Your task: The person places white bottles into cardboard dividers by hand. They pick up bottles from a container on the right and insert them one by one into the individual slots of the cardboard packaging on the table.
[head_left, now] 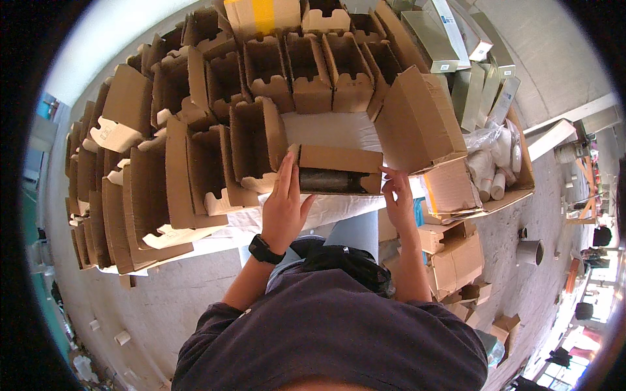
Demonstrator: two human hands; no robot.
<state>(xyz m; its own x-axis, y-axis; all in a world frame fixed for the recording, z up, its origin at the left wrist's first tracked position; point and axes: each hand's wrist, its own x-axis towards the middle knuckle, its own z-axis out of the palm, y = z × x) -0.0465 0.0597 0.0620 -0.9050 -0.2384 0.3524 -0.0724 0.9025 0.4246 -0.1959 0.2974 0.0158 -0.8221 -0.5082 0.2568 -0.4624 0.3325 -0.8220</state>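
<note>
Carton (339,158): it's sitting mid-frame, cradling a dark object (323,178)
Left hand (282,214): pressing its left end, unclenched
Right hand (399,197): touching its right end; can't tell whether it's pinching

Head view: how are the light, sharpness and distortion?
Head view: fisheye distortion bows the outer scene, with black corners; glare washes out the windows at lower right; in the same view, shadow darkens the inside of the cardboard box between the left hand and right hand, both fairly sharp.
</note>
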